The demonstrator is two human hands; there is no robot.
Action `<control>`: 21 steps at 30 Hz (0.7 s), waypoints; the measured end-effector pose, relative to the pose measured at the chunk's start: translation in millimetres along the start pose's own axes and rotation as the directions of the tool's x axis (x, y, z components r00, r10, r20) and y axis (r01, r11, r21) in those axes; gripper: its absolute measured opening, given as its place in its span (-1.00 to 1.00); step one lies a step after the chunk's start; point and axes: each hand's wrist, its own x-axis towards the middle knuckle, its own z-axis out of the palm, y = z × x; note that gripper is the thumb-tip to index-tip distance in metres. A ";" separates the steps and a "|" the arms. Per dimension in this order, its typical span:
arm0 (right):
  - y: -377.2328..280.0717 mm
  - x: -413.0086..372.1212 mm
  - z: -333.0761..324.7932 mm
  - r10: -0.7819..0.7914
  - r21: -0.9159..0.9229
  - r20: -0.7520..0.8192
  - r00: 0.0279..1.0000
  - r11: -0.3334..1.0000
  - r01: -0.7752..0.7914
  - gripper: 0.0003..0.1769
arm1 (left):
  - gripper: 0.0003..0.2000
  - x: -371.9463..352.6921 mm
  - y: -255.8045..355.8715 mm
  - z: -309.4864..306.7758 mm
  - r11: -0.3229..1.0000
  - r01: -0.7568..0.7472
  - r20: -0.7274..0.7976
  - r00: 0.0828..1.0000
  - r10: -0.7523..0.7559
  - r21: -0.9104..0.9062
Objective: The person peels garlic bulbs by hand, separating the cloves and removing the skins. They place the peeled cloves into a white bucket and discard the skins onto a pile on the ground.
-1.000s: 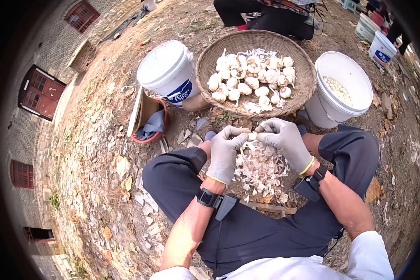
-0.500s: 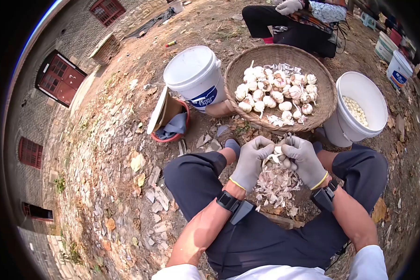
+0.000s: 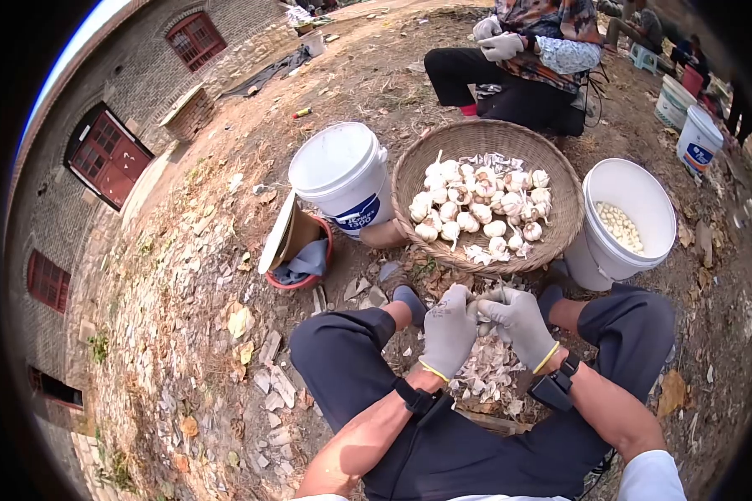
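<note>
My left hand [image 3: 449,332], in a grey glove with a yellow cuff, is turned back-side up with its fingers curled inward. My right hand [image 3: 516,326], gloved the same way, meets it fingertip to fingertip. Between them they pinch a piece of garlic, mostly hidden by the fingers. Below the hands, a pile of papery garlic skins [image 3: 486,372] lies on the ground between my legs. Just beyond, a round wicker basket [image 3: 570,200] holds many whole garlic bulbs [image 3: 468,222] and some loose skins.
A white bucket [image 3: 597,263] with peeled cloves [image 3: 617,227] stands right of the basket. To the left are a lidded white bucket [image 3: 332,163] and a red tub [image 3: 297,282] with grey cloth. Another gloved person [image 3: 518,75] sits opposite. More buckets [image 3: 698,140] stand far right.
My view has tilted up a little, so the basket and buckets sit lower. My left hand has rolled to show its back, and the white garlic seen between my fingers is now mostly covered.
</note>
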 end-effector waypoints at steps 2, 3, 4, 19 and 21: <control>-3.2 -1.9 -0.2 0.013 0.014 0.013 1.000 1.000 -0.013 -0.77 | -0.87 -1.1 -3.4 3.6 0.992 -0.052 0.001 0.999 0.053 0.111; -4.8 -2.8 -0.9 0.035 0.028 0.029 0.999 0.999 -0.036 -0.76 | -0.88 -1.7 -2.8 3.9 0.989 -0.042 0.016 0.999 0.040 0.144; -6.0 -2.8 -2.3 0.027 0.029 0.026 0.999 0.999 -0.028 -0.76 | -0.88 -1.7 -2.3 4.4 0.988 -0.050 0.015 0.999 0.048 0.144; -14.4 -6.5 -3.5 0.046 0.140 0.030 0.999 0.989 -0.049 -0.70 | -0.82 9.1 10.7 -13.4 0.974 0.147 0.049 0.989 -0.141 -0.174; -8.2 -1.1 -13.0 0.046 0.145 0.080 0.996 0.988 -0.057 -0.74 | -0.82 9.4 12.3 -15.0 0.963 0.167 0.056 0.986 -0.159 -0.214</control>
